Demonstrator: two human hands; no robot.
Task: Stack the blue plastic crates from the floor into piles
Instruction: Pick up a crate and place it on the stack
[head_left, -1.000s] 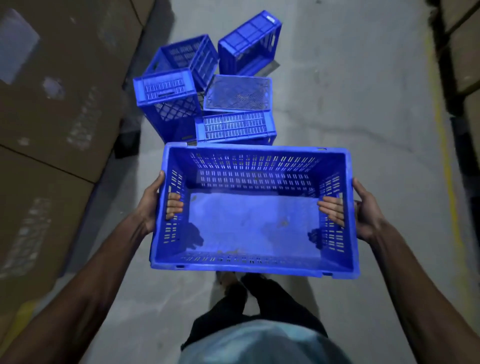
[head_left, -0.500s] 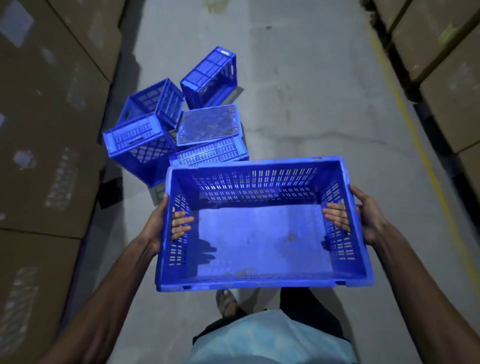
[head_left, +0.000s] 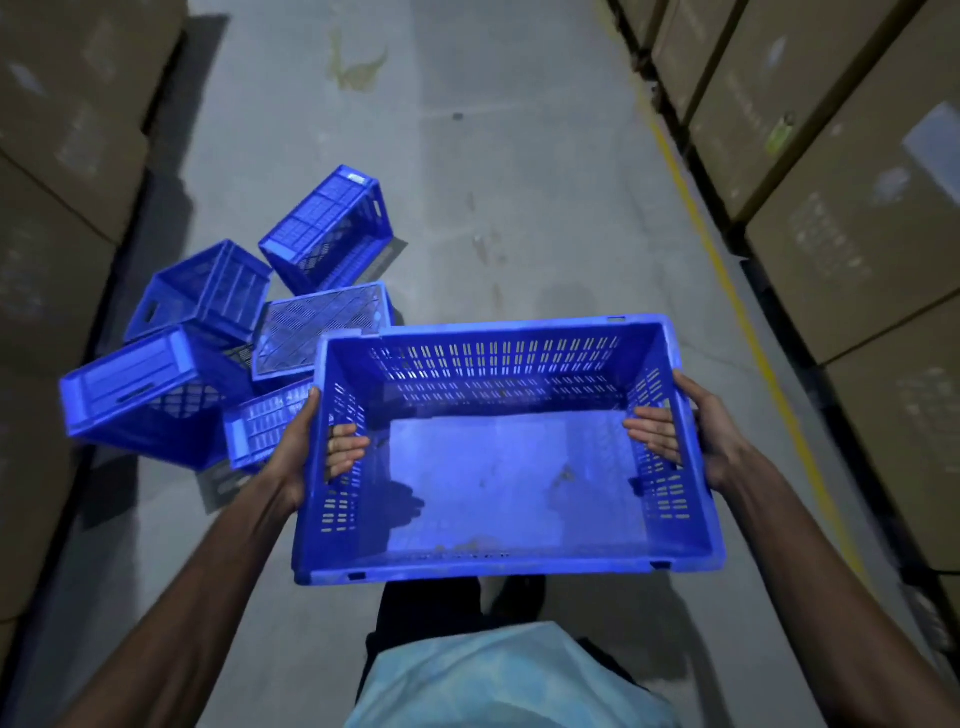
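Fingers of the left hand (head_left: 304, 447) and the right hand (head_left: 701, 431) curl through the end-wall handle slots of a large open-topped blue rectangular slotted plastic crate (head_left: 493, 483), held up between them above the grey concrete floor (head_left: 519, 208). Beyond the left hand, and to its outer side, a tumbled heap of smaller blue plastic crates (head_left: 156, 384) lies on that floor.
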